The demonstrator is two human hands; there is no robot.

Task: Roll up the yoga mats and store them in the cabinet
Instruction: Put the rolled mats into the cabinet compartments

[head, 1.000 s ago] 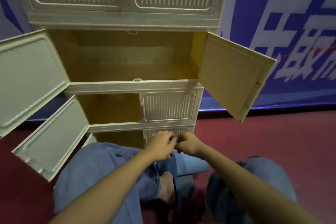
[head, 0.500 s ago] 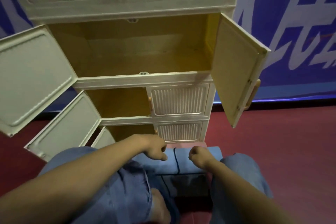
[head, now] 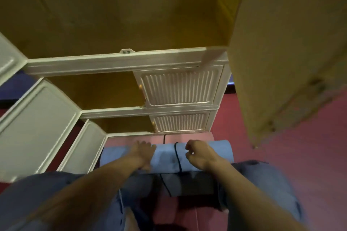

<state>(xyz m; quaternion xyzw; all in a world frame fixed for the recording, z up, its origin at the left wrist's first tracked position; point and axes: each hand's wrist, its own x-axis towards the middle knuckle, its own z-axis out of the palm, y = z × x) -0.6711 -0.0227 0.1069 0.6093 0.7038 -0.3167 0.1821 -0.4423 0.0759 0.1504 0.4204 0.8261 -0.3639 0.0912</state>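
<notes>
Head view: a rolled blue yoga mat (head: 167, 157) is laid on the red floor (head: 281, 155) just before the open cabinet (head: 120, 60). It is pressed by the left hand (head: 141, 153). The right hand (head: 200, 153) is curled upon it; a pinch cannot be told.

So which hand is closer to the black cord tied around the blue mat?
Right. The right hand sits just right of the black cord, fingers curled beside it. The left hand rests flat on the blue mat, farther left of the cord.
</notes>
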